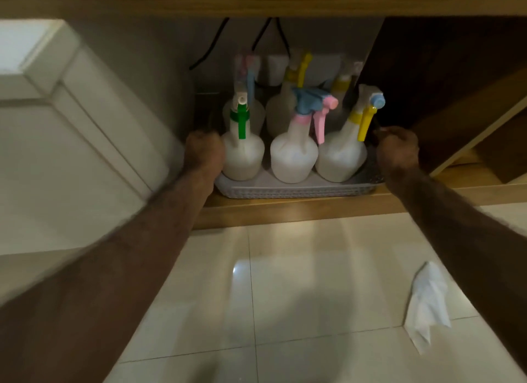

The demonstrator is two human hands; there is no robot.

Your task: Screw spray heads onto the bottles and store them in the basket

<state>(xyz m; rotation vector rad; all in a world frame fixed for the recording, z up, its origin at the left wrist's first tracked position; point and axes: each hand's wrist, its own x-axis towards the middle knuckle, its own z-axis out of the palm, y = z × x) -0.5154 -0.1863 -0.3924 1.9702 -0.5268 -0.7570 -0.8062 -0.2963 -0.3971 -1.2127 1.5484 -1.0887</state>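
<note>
your left hand is clenched at the left end of the basket, gripping its side, knuckles up, just beside the green-trigger bottle. your right hand is closed on the right end of the basket, next to the yellow-trigger bottle. the exact grip under the fingers is blurred, but both fists sit tight against the rim.

the basket is a low grey lattice tray resting on the wooden cabinet floor, inside the open cabinet. it holds 6 white bottles in 2 rows of 3, all upright with spray heads on. front row: green trigger at left, the pink-and-blue head bottle in the middle, yellow trigger with blue nozzle at right. the back row is dimmer: a bottle with pink and blue parts, one with a yellow head, and 1 more with a yellow collar, partly hidden.

black cables hang down the back wall. the white cabinet door stands open at left. a crumpled white tissue lies on the tiled floor, well apart from the basket.
</note>
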